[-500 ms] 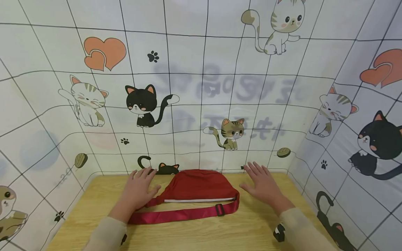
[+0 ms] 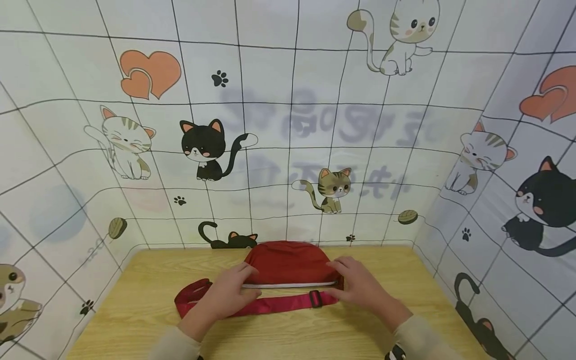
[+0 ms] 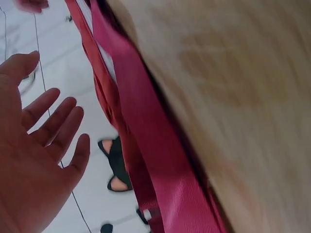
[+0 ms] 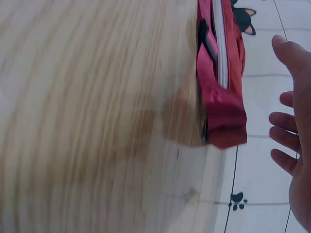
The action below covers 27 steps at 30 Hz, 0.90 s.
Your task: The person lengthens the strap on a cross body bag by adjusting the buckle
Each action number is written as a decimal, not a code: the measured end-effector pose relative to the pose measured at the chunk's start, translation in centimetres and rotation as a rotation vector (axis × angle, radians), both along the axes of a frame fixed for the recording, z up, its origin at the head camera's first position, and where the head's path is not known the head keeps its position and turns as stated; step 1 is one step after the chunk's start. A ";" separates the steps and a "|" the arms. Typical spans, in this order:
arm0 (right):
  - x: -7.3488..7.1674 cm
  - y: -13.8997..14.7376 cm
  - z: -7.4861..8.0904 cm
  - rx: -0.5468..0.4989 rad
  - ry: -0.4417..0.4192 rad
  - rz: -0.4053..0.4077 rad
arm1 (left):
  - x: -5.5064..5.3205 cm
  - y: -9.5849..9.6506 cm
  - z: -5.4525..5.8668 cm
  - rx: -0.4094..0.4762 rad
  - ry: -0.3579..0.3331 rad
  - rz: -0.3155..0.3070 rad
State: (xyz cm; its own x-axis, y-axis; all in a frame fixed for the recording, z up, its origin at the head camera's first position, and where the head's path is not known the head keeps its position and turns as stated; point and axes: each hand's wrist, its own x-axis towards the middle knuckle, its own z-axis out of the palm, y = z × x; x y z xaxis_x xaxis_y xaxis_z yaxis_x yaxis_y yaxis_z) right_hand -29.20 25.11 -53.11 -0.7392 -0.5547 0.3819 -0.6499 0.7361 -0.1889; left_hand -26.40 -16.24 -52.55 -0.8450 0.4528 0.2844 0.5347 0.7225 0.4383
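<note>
A red waist bag [image 2: 288,262] lies at the back of the table, with a white zipper [image 2: 292,286] along its lower edge. Its dark pink strap [image 2: 279,304] runs in front, carrying a black slider buckle [image 2: 315,299], and loops at the left. Over the strap and the bag's left end hovers my left hand [image 2: 227,292], fingers loosely bent. My right hand [image 2: 357,284] is at the bag's right end, thumb near the strap. Both wrist views show a gap: the left hand [image 3: 39,155] is apart from the strap [image 3: 141,107], and the right hand [image 4: 302,141] from the bag [image 4: 237,53].
The wooden table [image 2: 288,340] extends in front of the bag and to both sides. Behind and beside it hangs a white gridded sheet [image 2: 270,70] printed with cartoon cats, hearts and paw prints.
Both hands have moved inward and closer to the bag's two ends, from spread positions on either side. The bag and strap look nearly unmoved; the strap's left loop is now uncovered.
</note>
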 end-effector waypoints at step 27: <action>2.0 -4.2 -2.2 0.188 -0.124 0.044 | -0.3 9.6 -2.2 -0.238 -0.188 -0.126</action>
